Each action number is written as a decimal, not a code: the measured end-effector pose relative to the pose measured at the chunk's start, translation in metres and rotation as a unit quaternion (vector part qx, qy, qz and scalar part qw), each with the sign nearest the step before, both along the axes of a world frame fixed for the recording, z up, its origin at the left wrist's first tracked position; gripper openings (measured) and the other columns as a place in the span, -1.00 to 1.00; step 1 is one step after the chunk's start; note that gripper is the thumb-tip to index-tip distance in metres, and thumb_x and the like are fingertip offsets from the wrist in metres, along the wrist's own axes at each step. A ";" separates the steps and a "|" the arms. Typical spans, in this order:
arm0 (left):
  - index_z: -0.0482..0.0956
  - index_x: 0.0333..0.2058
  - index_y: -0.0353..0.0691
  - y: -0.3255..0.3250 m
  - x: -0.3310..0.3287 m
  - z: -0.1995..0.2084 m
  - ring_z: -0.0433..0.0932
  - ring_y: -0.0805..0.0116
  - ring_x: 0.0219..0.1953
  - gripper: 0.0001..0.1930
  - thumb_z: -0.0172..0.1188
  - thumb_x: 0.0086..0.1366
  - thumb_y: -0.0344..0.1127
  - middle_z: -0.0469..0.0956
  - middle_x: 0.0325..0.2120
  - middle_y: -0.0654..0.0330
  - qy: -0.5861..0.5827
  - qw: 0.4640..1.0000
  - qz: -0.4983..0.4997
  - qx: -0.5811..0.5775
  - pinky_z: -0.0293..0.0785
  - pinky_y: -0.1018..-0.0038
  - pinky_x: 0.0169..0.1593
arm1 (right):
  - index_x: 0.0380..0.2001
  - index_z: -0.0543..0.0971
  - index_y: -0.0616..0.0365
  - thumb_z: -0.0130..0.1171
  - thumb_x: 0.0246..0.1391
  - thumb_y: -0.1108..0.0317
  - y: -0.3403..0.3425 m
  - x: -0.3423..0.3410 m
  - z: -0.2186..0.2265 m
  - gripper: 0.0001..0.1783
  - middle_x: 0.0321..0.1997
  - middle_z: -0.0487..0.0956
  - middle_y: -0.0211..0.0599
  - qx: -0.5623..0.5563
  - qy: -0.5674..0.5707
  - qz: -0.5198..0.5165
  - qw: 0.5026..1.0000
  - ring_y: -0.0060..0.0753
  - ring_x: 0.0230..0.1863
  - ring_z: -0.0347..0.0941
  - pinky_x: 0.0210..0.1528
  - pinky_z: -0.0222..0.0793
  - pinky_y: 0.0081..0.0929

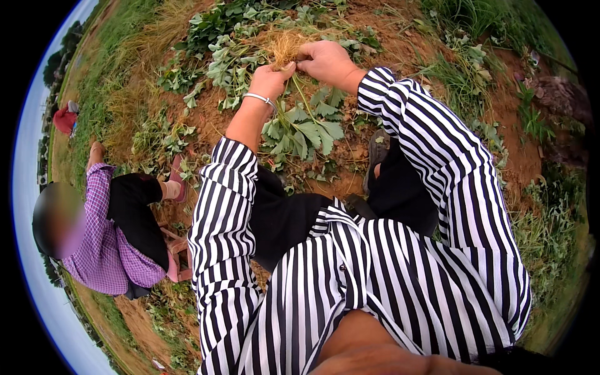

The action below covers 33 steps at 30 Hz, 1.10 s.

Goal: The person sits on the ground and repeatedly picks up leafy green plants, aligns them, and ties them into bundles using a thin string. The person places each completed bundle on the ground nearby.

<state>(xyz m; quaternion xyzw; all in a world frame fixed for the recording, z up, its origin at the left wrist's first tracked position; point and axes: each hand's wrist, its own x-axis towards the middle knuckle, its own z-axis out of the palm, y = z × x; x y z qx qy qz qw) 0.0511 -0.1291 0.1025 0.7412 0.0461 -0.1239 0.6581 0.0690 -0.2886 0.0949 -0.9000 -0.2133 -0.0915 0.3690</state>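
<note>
A leafy seedling hangs upside down between my hands, its toothed green leaves drooping on thin stems. Its straw-coloured, stringy roots stick up above my fingers. My left hand, with a silver bracelet at the wrist, pinches the seedling near the root base. Close beside it, my right hand is closed on the same spot from the right. My fingers partly hide where roots and stems meet. Loose cut plants with wilting leaves lie on the soil just beyond my hands.
On the left a person in a purple checked shirt sits on a low pink stool. Farther off is someone in red. Reddish soil and tall grass surround me. My shoe stands below my right arm.
</note>
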 end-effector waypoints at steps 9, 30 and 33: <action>0.47 -0.37 -0.26 0.028 -0.001 0.018 0.39 0.50 -0.47 -0.83 0.04 0.21 -0.27 0.49 -0.46 0.26 0.041 0.991 0.005 -0.126 0.21 0.61 -0.45 | -0.46 0.54 0.07 0.04 -0.16 0.44 -0.118 0.044 -0.054 -0.87 -0.41 0.54 -0.27 -0.439 -0.087 -0.101 0.889 -0.20 -0.30 0.47 -0.26 0.33 -0.28; 0.42 -0.25 -0.41 0.038 -0.002 0.002 0.46 0.44 -0.52 -0.71 0.22 0.02 -0.48 0.53 -0.41 0.09 0.132 0.984 -0.006 -0.119 0.47 0.51 -0.38 | -0.38 0.56 0.12 0.02 -0.11 0.26 -0.105 0.020 -0.224 -0.76 -0.24 0.52 -0.22 -0.422 0.257 -0.074 0.866 -0.21 -0.10 0.32 -0.10 0.15 -0.31; 0.44 -0.24 -0.34 0.047 -0.003 -0.013 0.40 0.47 -0.55 -0.70 0.24 0.00 -0.47 0.53 -0.42 0.14 0.163 0.980 0.005 -0.110 0.40 0.56 -0.43 | -0.42 0.58 0.09 0.00 -0.12 0.29 -0.113 0.007 -0.266 -0.78 -0.36 0.51 -0.30 -0.429 0.155 -0.124 0.881 -0.26 -0.18 0.30 -0.12 0.11 -0.31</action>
